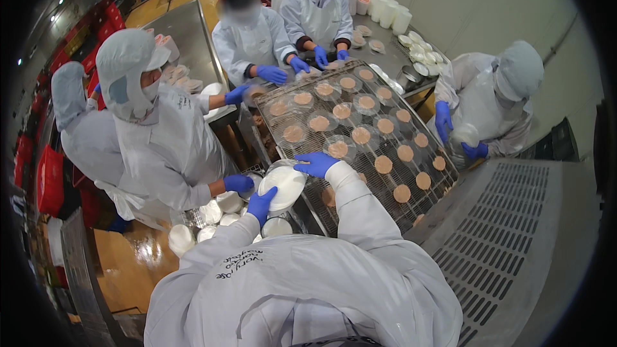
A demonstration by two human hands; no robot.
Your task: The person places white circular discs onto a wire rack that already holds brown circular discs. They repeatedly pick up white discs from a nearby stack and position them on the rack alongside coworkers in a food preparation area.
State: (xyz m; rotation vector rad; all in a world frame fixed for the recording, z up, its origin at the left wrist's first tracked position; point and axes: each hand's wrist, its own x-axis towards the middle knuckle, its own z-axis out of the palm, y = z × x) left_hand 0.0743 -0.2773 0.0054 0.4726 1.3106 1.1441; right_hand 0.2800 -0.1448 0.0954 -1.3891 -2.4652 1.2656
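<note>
My left hand [261, 205] grips the near left edge of a stack of thin round white sheets [286, 187], tilted up in front of my chest. My right hand [316, 164] is at the stack's far right edge, its fingertips against the rim; whether one sheet is parted from the rest cannot be made out. Just beyond lies a wire mesh conveyor [302, 115] with rows of flat pinkish patties [384, 165], many resting on clear round films. A co-worker's gloved hand [239, 184] is close to the stack on the left.
More white round stacks [182, 239] stand left of my left hand. A slotted metal panel [495, 225] slopes at my right. Co-workers flank the conveyor; the one on the right holds a clear round stack [464, 135]. Steel tables [186, 32] stand behind.
</note>
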